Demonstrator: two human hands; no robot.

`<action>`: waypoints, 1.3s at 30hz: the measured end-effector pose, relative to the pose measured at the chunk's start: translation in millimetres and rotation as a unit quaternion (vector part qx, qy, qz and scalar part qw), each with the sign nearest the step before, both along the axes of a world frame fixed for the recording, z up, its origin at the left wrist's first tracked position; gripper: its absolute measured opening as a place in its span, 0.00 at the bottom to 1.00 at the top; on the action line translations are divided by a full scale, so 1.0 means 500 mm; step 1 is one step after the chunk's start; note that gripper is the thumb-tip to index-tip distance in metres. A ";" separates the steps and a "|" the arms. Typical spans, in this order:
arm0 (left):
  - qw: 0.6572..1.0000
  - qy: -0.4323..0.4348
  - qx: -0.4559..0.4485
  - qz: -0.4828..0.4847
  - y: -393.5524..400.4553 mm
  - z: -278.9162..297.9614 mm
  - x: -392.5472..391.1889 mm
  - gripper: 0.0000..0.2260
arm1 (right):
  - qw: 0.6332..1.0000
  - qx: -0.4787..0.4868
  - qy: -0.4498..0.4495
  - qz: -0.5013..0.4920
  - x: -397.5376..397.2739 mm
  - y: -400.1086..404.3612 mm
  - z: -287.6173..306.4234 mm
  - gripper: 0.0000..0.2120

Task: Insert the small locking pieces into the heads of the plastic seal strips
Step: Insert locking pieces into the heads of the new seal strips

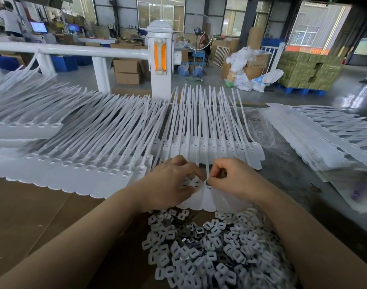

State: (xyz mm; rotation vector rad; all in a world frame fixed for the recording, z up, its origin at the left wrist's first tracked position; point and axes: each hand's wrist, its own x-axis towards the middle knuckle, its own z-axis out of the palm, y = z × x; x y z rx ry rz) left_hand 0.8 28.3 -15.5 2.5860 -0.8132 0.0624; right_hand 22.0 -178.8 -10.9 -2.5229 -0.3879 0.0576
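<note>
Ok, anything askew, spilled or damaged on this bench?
Nothing damaged that I can see. The small white plastic locking pieces lie in a loose heap, not a tray. The white plastic seal strips fan out in overlapping rows, apparently orderly. Both hands, left hand and right hand, work at one head.

White railing post with orange reflectors (160, 57) stood behind the table | open brown cardboard boxes (127, 71) on the floor | standing fan (197, 32) | stacked green cartons on blue pallet (307, 69)

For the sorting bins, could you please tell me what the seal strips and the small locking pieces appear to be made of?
Seal strips: likely matte white plastic; they look uniform and bend easily. Locking pieces: probably white plastic frames, several showing shiny metal-looking inserts that glint.
</note>
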 end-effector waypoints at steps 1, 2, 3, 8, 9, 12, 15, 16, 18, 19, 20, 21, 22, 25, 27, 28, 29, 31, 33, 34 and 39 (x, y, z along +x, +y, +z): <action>1.000 0.002 0.002 0.000 0.000 -0.001 0.000 0.16 | 1.000 0.005 0.004 0.000 0.001 0.000 0.000 0.06; 1.000 0.005 0.006 0.000 0.000 -0.001 -0.001 0.16 | 1.000 0.009 0.007 0.001 0.001 -0.001 0.001 0.06; 1.000 0.007 0.012 0.001 -0.001 -0.001 -0.001 0.17 | 1.000 0.016 0.011 0.005 0.001 0.000 0.003 0.06; 0.999 0.014 0.045 0.003 -0.004 0.001 -0.002 0.18 | 0.999 0.042 0.026 0.019 -0.001 -0.003 0.007 0.04; 0.999 0.016 0.047 0.003 -0.003 0.002 -0.003 0.18 | 0.999 0.044 0.026 0.019 -0.001 -0.004 0.007 0.03; 0.998 0.019 0.052 0.006 -0.004 0.003 -0.005 0.17 | 0.998 0.048 0.026 0.024 0.000 -0.008 0.008 0.04; 0.998 0.019 0.054 0.008 -0.005 0.004 -0.006 0.18 | 0.998 0.048 0.028 0.026 -0.001 -0.011 0.010 0.06; 0.998 0.018 0.051 0.008 -0.005 0.004 -0.006 0.18 | 0.998 0.049 0.027 0.024 -0.001 -0.011 0.010 0.07; 0.999 0.023 0.045 0.007 -0.005 0.005 -0.007 0.19 | 0.998 0.054 0.022 0.010 0.001 -0.010 0.008 0.09; 0.999 0.027 0.044 0.006 -0.006 0.005 -0.007 0.19 | 0.998 0.057 0.020 0.001 0.002 -0.010 0.007 0.09; 0.999 0.030 0.045 0.005 -0.006 0.006 -0.007 0.19 | 0.998 0.061 0.018 -0.005 0.004 -0.009 0.005 0.10; 0.998 0.028 0.049 0.004 -0.006 0.006 -0.008 0.19 | 0.998 0.066 0.016 -0.009 0.005 -0.008 0.004 0.10; 0.999 0.018 0.052 0.002 -0.006 0.007 -0.009 0.19 | 0.997 0.071 0.013 -0.013 0.005 -0.007 0.002 0.10; 0.999 -0.035 0.011 -0.023 -0.010 0.011 -0.011 0.15 | 0.996 0.081 0.004 -0.020 0.007 -0.005 -0.003 0.09; 0.997 -0.042 -0.034 -0.060 -0.019 0.014 -0.016 0.11 | 0.996 0.087 -0.001 -0.025 0.008 -0.004 -0.006 0.09; 0.995 -0.035 -0.051 -0.080 -0.026 0.014 -0.019 0.09 | 0.996 0.088 -0.006 -0.027 0.009 -0.004 -0.008 0.09; 0.993 -0.026 -0.062 -0.099 -0.034 0.014 -0.023 0.08 | 0.996 0.084 -0.013 -0.029 0.010 -0.004 -0.010 0.09; 0.988 -0.010 -0.077 -0.134 -0.050 0.010 -0.032 0.07 | 0.996 0.077 -0.025 -0.029 0.012 -0.004 -0.012 0.09; 0.985 0.005 -0.077 -0.158 -0.063 0.007 -0.039 0.07 | 0.995 0.086 -0.030 -0.026 0.012 -0.006 -0.014 0.08; 0.984 0.006 -0.071 -0.163 -0.067 0.006 -0.041 0.08 | 0.995 0.091 -0.030 -0.024 0.012 -0.007 -0.014 0.09; 0.984 -0.009 -0.061 -0.165 -0.069 0.008 -0.043 0.06 | 0.994 0.098 -0.034 -0.020 0.012 -0.006 -0.013 0.09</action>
